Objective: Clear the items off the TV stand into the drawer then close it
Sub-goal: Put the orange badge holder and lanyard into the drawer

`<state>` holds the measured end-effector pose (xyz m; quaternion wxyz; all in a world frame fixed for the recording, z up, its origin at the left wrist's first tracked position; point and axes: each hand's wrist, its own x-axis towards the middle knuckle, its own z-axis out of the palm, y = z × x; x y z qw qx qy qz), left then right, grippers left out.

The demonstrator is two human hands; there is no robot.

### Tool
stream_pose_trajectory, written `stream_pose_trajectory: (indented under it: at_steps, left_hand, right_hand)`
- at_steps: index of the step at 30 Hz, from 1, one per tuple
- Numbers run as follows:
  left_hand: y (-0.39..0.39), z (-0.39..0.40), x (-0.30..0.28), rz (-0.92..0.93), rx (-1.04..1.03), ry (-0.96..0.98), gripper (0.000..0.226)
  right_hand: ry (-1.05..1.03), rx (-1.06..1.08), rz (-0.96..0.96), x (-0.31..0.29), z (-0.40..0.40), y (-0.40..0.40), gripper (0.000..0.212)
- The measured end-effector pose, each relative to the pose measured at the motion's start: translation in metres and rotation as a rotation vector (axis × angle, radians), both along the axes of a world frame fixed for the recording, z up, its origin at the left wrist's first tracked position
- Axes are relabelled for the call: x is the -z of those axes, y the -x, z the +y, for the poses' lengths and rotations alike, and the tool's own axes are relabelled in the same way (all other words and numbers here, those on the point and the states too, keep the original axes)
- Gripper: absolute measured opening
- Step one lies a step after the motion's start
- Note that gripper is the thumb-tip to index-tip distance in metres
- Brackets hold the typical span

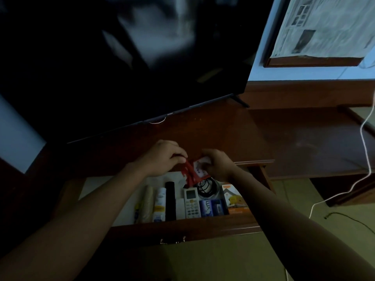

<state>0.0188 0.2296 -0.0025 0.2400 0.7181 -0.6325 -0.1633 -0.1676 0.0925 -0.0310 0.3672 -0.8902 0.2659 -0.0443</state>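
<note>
Over the open drawer (188, 226), at the stand's (203, 134) front edge: both hands meet on a red-and-white packet (194, 171). Left hand (162, 157) pinches its upper left end, fingers curled tight on the red part. Right hand (217, 165) closed over the white upper right part. Packet hangs crumpled between them, long axis slanting from the hands down toward the drawer, lower end pointing at the white remote (191, 202).

Drawer pulled out, handle (172, 240) at front centre. Contents lie mostly front-to-back, side by side: a pale roll (147, 201) at left, a white tube (160, 204), a black cylinder (170, 199), the remote, a blue soap pack (212, 207), an orange box (235, 198) at right. Coiled black cable (207, 187) behind the soap, just under the right wrist.

Stand top in front of the TV (121, 57) is bare wood. White cord (365, 138) runs down at far right, well apart.
</note>
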Motion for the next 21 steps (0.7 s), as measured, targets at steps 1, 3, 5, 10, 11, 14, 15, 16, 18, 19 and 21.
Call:
stream_pose_trajectory:
  at_steps: [1, 3, 5, 10, 11, 14, 15, 16, 18, 19, 21]
  left_hand:
    - [0.0, -0.003, -0.002, 0.032, -0.023, 0.025, 0.017]
    - [-0.001, -0.009, -0.002, 0.169, -0.111, 0.064, 0.014]
    - [0.001, -0.011, 0.005, 0.414, -0.204, 0.045, 0.012]
    - [0.035, -0.004, 0.029, 1.045, -0.493, 0.003, 0.016]
    - [0.045, -0.002, 0.033, 1.062, -0.526, -0.023, 0.016]
    - [0.066, 0.002, 0.044, 0.923, -0.505, -0.063, 0.018]
    - [0.071, 0.004, 0.044, 0.836, -0.489, -0.063, 0.019]
    - [0.073, 0.005, 0.045, 0.735, -0.477, -0.058, 0.019]
    - [0.077, 0.008, 0.044, 0.525, -0.453, -0.041, 0.022]
    - [0.079, 0.01, 0.044, 0.435, -0.439, -0.025, 0.023]
    - [0.08, 0.013, 0.043, 0.286, -0.416, 0.022, 0.022]
  right_hand:
    - [-0.139, -0.023, -0.015, -0.001, 0.0, 0.003, 0.022]
    - [-0.438, -0.04, -0.088, -0.004, 0.0, 0.007, 0.019]
    - [-0.732, -0.032, -0.214, -0.007, 0.0, 0.01, 0.02]
    - [-1.044, 0.196, -0.514, -0.002, 0.004, 0.004, 0.031]
    - [-1.055, 0.275, -0.569, 0.002, 0.006, 0.001, 0.031]
    - [-0.888, 0.477, -0.619, 0.016, 0.01, -0.002, 0.025]
    - [-0.79, 0.524, -0.599, 0.02, 0.012, -0.001, 0.022]
    - [-0.693, 0.556, -0.575, 0.022, 0.014, -0.001, 0.021]
    - [-0.484, 0.577, -0.535, 0.028, 0.017, 0.002, 0.022]
    - [-0.375, 0.553, -0.52, 0.029, 0.019, 0.004, 0.024]
    - [-0.192, 0.419, -0.478, 0.033, 0.022, 0.007, 0.029]
